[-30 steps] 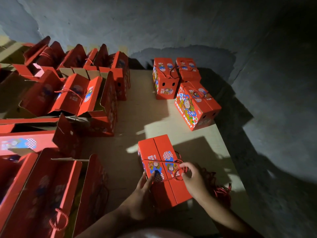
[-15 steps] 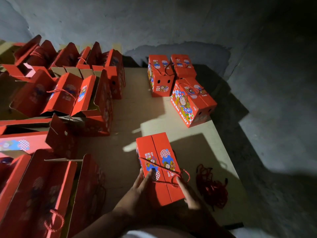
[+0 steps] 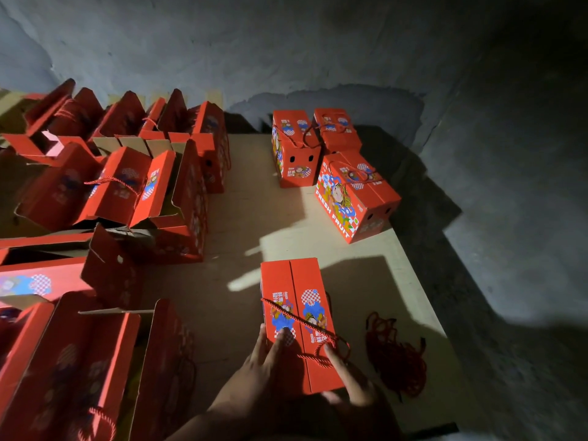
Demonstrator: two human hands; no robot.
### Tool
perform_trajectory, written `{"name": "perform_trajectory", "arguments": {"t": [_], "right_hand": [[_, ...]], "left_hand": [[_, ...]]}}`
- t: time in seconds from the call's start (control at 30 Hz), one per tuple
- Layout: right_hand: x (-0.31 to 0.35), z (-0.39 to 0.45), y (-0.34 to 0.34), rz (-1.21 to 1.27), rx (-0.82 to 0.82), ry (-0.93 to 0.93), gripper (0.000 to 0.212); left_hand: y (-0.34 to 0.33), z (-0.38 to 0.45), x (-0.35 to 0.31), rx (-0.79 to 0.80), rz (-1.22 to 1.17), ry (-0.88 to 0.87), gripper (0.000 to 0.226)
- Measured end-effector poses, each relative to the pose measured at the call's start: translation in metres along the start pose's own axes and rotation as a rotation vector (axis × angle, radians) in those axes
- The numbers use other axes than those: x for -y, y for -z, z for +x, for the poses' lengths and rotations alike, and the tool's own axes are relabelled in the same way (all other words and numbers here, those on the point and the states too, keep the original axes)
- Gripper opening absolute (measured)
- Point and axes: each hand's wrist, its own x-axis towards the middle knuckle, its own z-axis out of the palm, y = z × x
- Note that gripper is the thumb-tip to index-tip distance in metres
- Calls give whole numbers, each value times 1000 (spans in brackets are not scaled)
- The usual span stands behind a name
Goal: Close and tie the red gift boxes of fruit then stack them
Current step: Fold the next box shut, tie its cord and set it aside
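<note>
1. Resting near the front edge of the pale board surface (image 3: 286,218), a closed red gift box (image 3: 299,316) is lying with its two lid flaps meeting along a centre seam.
2. A red twisted cord (image 3: 296,316) is running diagonally across the lid and looping at the box's near right side.
3. The left hand (image 3: 254,374) is pressing on the box's near left corner, its fingers lying fairly straight and spread over the lid.
4. The right hand (image 3: 350,386) is reaching to the cord loop at the near right edge; in the shadow I cannot tell whether its fingers are pinching the cord or only touching it.
5. A loose heap of red cords (image 3: 397,358) is lying on the surface just right of the box.
6. Three closed boxes (image 3: 353,195) are standing close together toward the far right corner.
7. Open red boxes (image 3: 127,192) with raised flaps are crowding the left side.
8. A rough grey wall (image 3: 286,52) is standing behind the surface, and a dim grey floor (image 3: 515,249) is spreading to the right; a bright patch of light is falling across the middle of the board.
</note>
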Motion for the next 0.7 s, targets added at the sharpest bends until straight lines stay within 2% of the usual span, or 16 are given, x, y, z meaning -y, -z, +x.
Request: {"name": "perform_trajectory", "arguments": {"t": [0.03, 0.07, 0.17, 0.27, 0.43, 0.7], "right_hand": [[4, 8, 26, -56, -45, -137, 101], [3, 11, 30, -164, -56, -157, 101], [10, 17, 33, -113, -31, -127, 99], [5, 25, 39, -76, -111, -37, 96], [7, 43, 51, -81, -174, -28, 91], [5, 108, 88, -51, -195, 24, 85]], "left_hand": [[-2, 1, 0, -13, 1, -4, 97], [-1, 3, -1, -24, 24, -3, 94], [1, 11, 1, -52, 74, 7, 97], [3, 24, 7, -74, 79, -3, 105], [18, 50, 9, -143, 74, -45, 124], [63, 104, 8, -190, 75, -78, 118]]}}
